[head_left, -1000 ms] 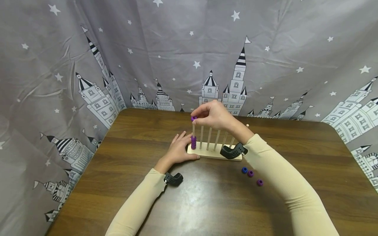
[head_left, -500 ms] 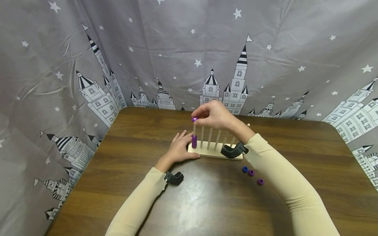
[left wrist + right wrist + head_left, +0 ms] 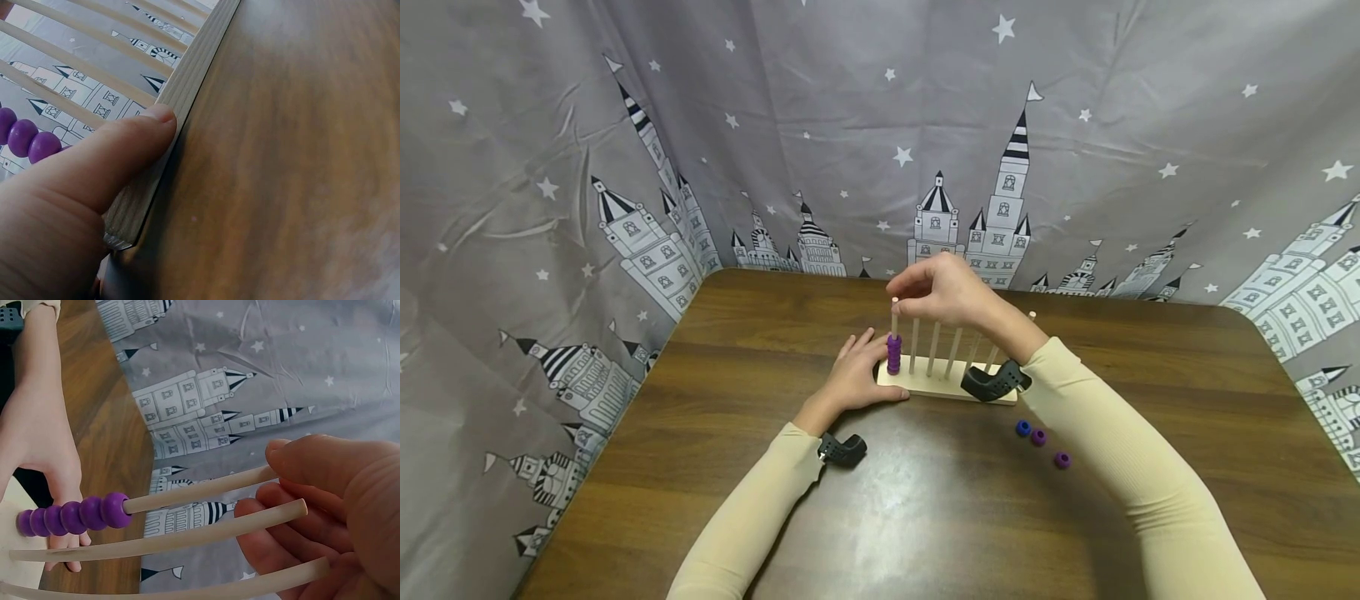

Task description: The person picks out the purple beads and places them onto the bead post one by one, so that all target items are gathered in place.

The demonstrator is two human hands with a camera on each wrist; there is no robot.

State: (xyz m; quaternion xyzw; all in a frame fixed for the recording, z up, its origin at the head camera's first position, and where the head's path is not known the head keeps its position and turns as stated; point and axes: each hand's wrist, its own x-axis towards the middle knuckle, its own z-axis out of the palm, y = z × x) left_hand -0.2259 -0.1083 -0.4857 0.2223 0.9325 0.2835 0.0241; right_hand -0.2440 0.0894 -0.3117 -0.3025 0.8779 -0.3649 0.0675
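Note:
A pale wooden peg stand (image 3: 928,386) with several upright pegs sits on the table. Purple beads (image 3: 893,356) are stacked low on its leftmost peg. My left hand (image 3: 852,379) holds the stand's left end. In the left wrist view, its thumb (image 3: 128,147) presses the base's front edge. Around the top of the leftmost peg (image 3: 200,490) is my right hand (image 3: 946,290), its fingers loosely bent and no bead visible between them. The thumb tip hides that peg's end in the right wrist view, so I cannot tell whether it touches.
A blue bead (image 3: 1023,427) and two purple beads (image 3: 1038,437) lie on the brown table (image 3: 925,517), right of the stand's front. Behind the table hangs a grey curtain (image 3: 835,108) printed with castles and stars. The other pegs carry no beads.
The purple bead at the top of the leftmost peg has left my right fingers and dropped onto the stack, which is now taller. Both hands have stayed nearly in place.

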